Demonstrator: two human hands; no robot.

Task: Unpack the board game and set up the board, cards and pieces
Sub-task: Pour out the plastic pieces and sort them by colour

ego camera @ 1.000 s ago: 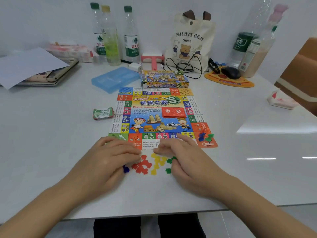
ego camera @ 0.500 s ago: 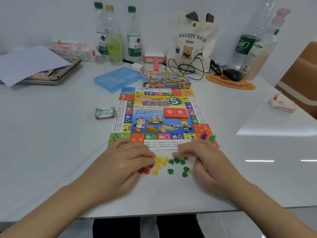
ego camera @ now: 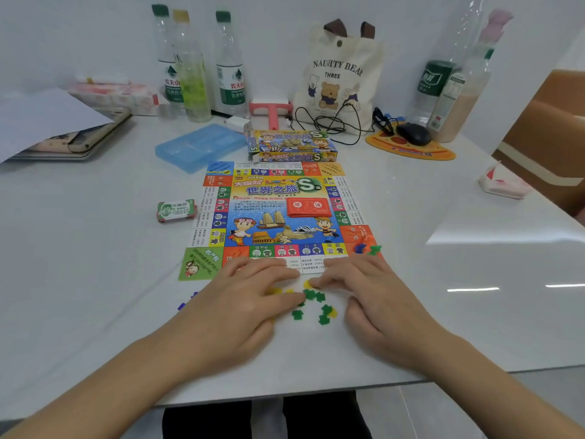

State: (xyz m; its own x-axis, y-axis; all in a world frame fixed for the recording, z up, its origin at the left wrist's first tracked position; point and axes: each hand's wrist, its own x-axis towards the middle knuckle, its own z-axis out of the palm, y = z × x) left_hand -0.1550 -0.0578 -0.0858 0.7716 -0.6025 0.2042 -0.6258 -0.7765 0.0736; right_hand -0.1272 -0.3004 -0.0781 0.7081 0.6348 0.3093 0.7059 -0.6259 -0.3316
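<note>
Currently both hands lie palm-down on the desk (ego camera: 95, 264) by the board's near edge. Left hand (ego camera: 247, 299): grip flat, fingers straight, nothing held. Right hand (ego camera: 373, 296): same, fingertips touching a yellow piece (ego camera: 306, 284). Green pieces (ego camera: 311, 295) lie loose between them. Board (ego camera: 278, 223) lies unfolded, red card stack (ego camera: 308, 208) on it, box (ego camera: 291, 147) at its far edge.

The board (ego camera: 275, 229) is a rainbow of squares round a blue cartoon middle, and the cards (ego camera: 308, 208) are red. Little pieces (ego camera: 311, 294) are green and yellow, tabletop (ego camera: 95, 248) plain white.
</note>
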